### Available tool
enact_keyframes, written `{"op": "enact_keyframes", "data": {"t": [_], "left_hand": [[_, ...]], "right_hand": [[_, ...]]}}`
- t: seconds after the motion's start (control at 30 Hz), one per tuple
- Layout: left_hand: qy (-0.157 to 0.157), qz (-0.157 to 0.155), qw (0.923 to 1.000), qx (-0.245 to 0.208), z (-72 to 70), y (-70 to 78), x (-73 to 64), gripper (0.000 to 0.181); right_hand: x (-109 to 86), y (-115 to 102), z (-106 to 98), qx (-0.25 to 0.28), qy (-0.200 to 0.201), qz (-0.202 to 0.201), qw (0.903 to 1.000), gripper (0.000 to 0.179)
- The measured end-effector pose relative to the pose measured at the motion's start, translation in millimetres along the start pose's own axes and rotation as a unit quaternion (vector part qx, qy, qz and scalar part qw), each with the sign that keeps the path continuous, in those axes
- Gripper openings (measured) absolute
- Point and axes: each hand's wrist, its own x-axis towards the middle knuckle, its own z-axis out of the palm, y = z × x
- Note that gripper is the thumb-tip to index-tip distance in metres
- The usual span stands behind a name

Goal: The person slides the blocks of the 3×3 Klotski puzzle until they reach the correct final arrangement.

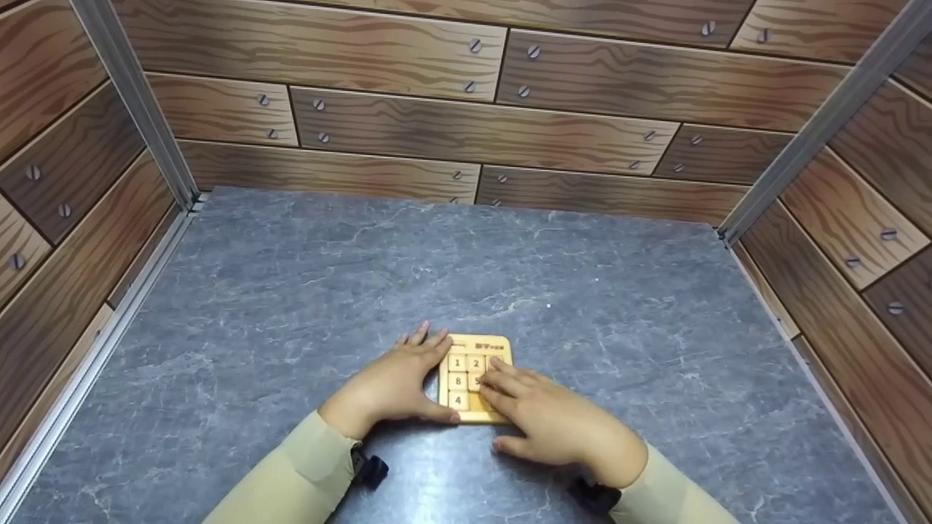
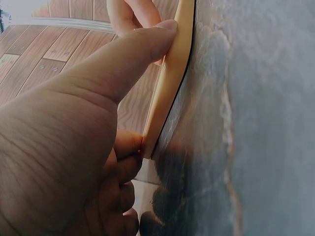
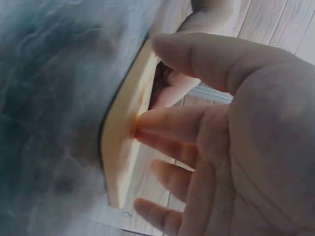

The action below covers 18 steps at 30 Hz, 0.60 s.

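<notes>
A yellow wooden sliding number puzzle (image 1: 480, 418) lies flat on the table. Tiles marked 1, 2, 8, 5 and 4 show in the head view; those at its right are covered by fingers. My left hand (image 1: 393, 378) grips the frame at its left side, thumb at the near edge and fingers toward the far corner. Over the right part is my right hand (image 1: 557, 422), its fingertips touching the tiles near the 5 and its thumb off the frame. In the right wrist view, the right hand's fingers (image 3: 170, 123) are loosely extended against the puzzle's face.
The grey-blue marbled tabletop (image 1: 393, 269) spreads around the puzzle. Wood-patterned panels (image 1: 408, 120) wall in the back and both sides, with metal posts (image 1: 138, 102) at the corners. Dark wrist straps (image 1: 371, 469) sit at the sleeves.
</notes>
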Motion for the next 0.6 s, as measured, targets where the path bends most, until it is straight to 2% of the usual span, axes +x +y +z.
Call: {"op": "enact_keyframes", "data": {"t": [0.13,0.33,0.6], "left_hand": [[-0.002,-0.002,1.0000,-0.004,-0.1,-0.3,0.1,0.131],[-0.002,-0.004,1.0000,-0.006,-0.3,-0.4,0.5,0.131],[0.000,-0.001,1.0000,-0.003,0.3,-0.6,-1.2,0.130]], "right_hand": [[-8.5,-0.9,-7.9,0.007,-0.002,0.024,0.9997,0.077],[-15.9,-4.5,-15.4,-0.001,-0.001,0.032,0.9995,0.067],[-11.7,-9.5,-9.1,-0.008,-0.013,0.019,0.9997,0.077]]}}
